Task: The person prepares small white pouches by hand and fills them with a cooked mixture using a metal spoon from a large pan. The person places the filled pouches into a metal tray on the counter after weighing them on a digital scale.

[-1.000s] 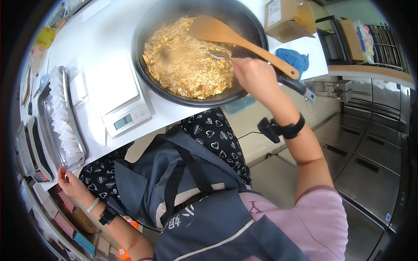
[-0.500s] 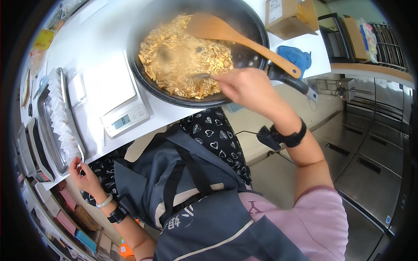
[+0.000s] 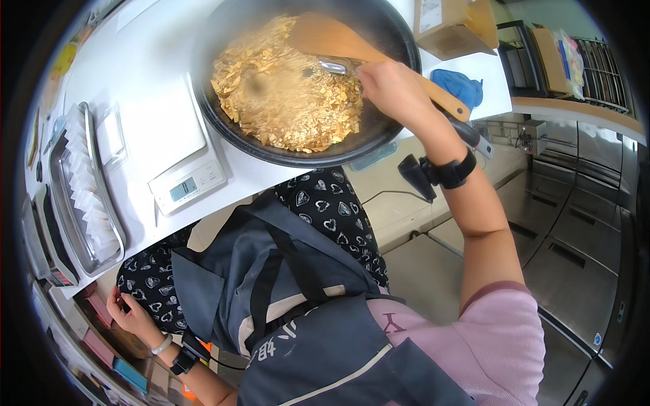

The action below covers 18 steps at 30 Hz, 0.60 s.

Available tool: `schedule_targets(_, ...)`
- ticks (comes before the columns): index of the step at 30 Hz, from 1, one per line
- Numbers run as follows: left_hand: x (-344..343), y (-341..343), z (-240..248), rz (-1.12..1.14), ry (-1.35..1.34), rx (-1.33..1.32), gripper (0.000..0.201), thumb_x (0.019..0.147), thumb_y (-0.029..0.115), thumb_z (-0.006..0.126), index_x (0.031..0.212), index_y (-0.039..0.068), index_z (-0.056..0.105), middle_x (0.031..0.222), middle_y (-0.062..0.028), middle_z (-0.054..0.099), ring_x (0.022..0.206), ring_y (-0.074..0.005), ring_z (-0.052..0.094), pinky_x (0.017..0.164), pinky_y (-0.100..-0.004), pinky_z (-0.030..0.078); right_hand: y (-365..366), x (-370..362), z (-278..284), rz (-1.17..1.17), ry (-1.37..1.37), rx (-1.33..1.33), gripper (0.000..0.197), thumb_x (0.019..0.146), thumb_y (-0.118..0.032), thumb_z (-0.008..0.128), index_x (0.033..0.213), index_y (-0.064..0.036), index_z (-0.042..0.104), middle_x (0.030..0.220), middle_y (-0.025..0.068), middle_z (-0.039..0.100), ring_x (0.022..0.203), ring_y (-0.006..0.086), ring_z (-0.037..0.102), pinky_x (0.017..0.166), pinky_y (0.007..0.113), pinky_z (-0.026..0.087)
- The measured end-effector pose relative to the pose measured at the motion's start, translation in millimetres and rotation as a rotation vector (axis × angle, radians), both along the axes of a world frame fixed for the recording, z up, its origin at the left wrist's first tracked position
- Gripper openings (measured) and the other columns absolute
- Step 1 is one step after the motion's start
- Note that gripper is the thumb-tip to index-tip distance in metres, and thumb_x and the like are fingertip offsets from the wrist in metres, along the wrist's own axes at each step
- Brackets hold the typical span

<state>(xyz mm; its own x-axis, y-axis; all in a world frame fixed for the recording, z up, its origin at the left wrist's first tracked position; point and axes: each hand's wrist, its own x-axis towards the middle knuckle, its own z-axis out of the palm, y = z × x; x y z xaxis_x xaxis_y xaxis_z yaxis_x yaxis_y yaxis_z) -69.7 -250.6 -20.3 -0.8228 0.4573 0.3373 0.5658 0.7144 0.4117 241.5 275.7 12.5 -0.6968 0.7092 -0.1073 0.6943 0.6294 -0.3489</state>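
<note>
My right hand is closed on a metal spoon, its shiny end low over the large black wok. Flakes and oat-like grains in yellow and brown fill much of the wok. A wooden spatula lies across it, its handle passing under my right hand and out over the rim near the wok's handle. Off the table's edge, by my thigh, my left hand hangs with loosely bent fingers and nothing in it.
Left of the wok stands a white kitchen scale. Further left is a metal tray holding white paper cups. A cardboard box and a blue cloth lie at the right. Steel cabinets stand beyond.
My right hand has moved up and right with the spoon, from the wok's near side toward the spatula. My left hand has dropped away from the tray's corner.
</note>
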Motion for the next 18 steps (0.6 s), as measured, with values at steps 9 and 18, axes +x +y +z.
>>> schedule_targets(9,5.3,18.5,5.6,-0.020,-0.003,-0.021,0.022,0.087,0.003,0.056,0.108,-0.002,0.056,0.102,-0.0091,0.058,0.088,-0.0172,0.053,0.081,-0.0281,0.043,-4.5,-44.5,-16.7,0.028,-0.032,-0.447,0.020,0.085,-0.018,0.057,0.087,-0.0028,0.069,0.072,0.0092,0.068,0.065,0.0221,0.064,0.064,0.035,0.050)
schedule_targets(18,7.2,21.5,3.3,-0.036,-0.001,0.027,0.020,0.086,0.002,0.056,0.106,-0.002,0.057,0.099,-0.0088,0.059,0.086,-0.0173,0.054,0.079,-0.0277,0.044,-53.3,-20.4,6.7,0.423,0.040,0.066,0.020,0.084,-0.017,0.059,0.102,-0.0104,0.067,0.072,0.0090,0.066,0.062,0.0242,0.062,0.057,0.032,0.049)
